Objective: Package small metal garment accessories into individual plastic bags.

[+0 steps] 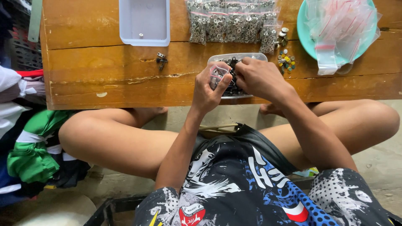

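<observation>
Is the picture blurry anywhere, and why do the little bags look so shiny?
Head view: mostly sharp, lit by soft daylight with faint shadows; the plastic bags on the teal plate catch white glare, so what's inside is hard to see; the tray between left hand and right hand is dark and its small parts blur together; the table edges bend slightly from the wide lens.
</observation>
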